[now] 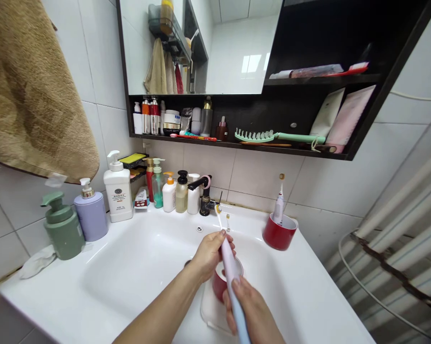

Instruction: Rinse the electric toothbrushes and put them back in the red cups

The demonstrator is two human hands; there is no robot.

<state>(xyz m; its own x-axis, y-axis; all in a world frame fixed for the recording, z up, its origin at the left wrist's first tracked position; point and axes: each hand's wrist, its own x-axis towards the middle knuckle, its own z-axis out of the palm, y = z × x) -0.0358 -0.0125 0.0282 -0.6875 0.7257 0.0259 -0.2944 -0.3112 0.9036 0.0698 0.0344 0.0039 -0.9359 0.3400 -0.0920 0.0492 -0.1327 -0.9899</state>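
Note:
Both hands are on an electric toothbrush with a pink-to-blue handle, tilted over the white sink. My left hand pinches it near the neck, where the white brush head begins. Lower down, my right hand wraps round the blue end of the handle. Beneath them in the basin is a red cup, partly hidden by the toothbrush and fingers, on a whitish flat piece. Behind the hands, a spare brush head stands on the sink's back rim.
A black faucet rises at the sink's back. Pump bottles line the left and rear rim. On the right stands a red cup holding another electric toothbrush. A mirror cabinet with open shelves overhangs the sink; a towel hangs left.

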